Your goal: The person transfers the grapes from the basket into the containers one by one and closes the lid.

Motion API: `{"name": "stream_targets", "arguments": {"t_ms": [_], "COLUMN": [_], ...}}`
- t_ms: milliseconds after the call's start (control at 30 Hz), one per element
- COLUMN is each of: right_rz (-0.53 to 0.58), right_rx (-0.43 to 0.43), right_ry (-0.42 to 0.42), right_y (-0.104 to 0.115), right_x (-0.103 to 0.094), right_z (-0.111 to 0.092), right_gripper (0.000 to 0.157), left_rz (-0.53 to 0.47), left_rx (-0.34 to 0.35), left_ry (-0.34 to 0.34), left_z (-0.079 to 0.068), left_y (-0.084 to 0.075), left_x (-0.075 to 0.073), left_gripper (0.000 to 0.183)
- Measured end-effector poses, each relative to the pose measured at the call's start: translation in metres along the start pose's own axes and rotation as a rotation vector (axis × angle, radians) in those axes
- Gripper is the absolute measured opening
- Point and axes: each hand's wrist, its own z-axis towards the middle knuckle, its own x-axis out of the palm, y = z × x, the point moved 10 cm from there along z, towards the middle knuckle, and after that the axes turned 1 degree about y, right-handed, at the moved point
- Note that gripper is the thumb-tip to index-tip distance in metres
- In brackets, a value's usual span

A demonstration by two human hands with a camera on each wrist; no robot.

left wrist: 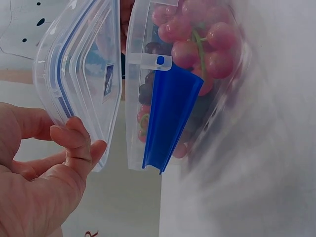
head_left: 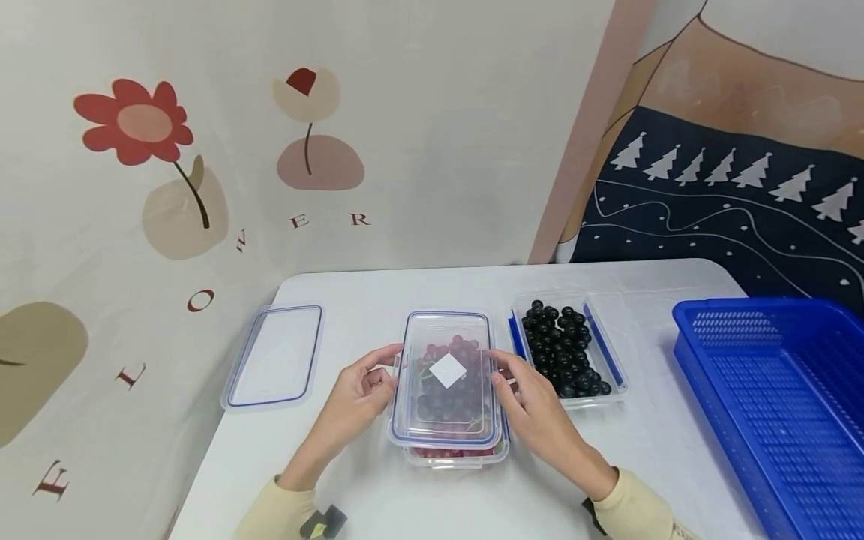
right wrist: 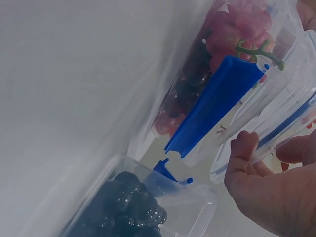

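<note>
A clear lid (head_left: 445, 431) with a blue seal and a white diamond label hangs tilted just above a clear plastic box (head_left: 459, 460). My left hand (head_left: 361, 394) pinches its left edge, and my right hand (head_left: 540, 405) grips the opposite edge. Inside the box are red grapes (left wrist: 219, 64) on green stems and dark grapes (right wrist: 197, 76), seen hazily through the lid from above. Blue side latches (left wrist: 173, 118) hang down along the box walls. In both wrist views a gap shows between lid and rim.
To the right stands another clear box (head_left: 617, 379) of black grapes (head_left: 563, 349), without a lid on it. A second blue-sealed lid (head_left: 273, 356) lies at the table's left edge. A blue plastic basket (head_left: 776, 405) stands far right on the white table (head_left: 364, 480).
</note>
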Motion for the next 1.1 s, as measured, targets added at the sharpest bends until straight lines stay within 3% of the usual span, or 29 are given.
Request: {"name": "stream_targets", "arguments": {"t_ms": [100, 233, 333, 467, 567, 667, 867, 967, 1100], "right_rz": [0.026, 0.071, 0.115, 0.167, 0.172, 0.131, 0.045, 0.026, 0.020], "right_rx": [-0.011, -0.023, -0.032, -0.046, -0.086, -0.136, -0.169, -0.165, -0.150], "right_ry": [-0.038, -0.103, -0.159, -0.251, -0.303, -0.329, -0.311, -0.292, -0.264], "right_y": [0.003, 0.007, 0.010, 0.015, 0.022, 0.027, 0.027, 0.026, 0.023], "right_x": [-0.005, -0.016, -0.027, -0.042, -0.050, -0.054, -0.050, -0.045, -0.040], "right_z": [0.003, 0.007, 0.010, 0.012, 0.012, 0.009, 0.000, -0.003, -0.006], "right_gripper": [0.038, 0.052, 0.055, 0.033, 0.020, 0.018, 0.037, 0.043, 0.039], "left_rz": [0.016, 0.045, 0.076, 0.133, 0.148, 0.149, 0.189, 0.178, 0.139], "left_rx": [0.032, 0.109, 0.189, 0.334, 0.433, 0.492, 0.511, 0.459, 0.366], "left_ry": [-0.011, -0.068, -0.139, -0.255, -0.327, -0.367, -0.349, -0.300, -0.218], "left_z": [0.001, 0.003, 0.002, -0.002, -0.006, -0.012, -0.016, -0.014, -0.012], "left_y": [-0.005, -0.018, -0.032, -0.051, -0.062, -0.068, -0.067, -0.058, -0.043], "left_x": [0.001, 0.000, -0.004, -0.010, -0.014, -0.015, -0.011, -0.010, -0.008], "left_gripper": [0.058, 0.066, 0.051, 0.023, 0.021, 0.024, 0.023, 0.020, 0.026]}}
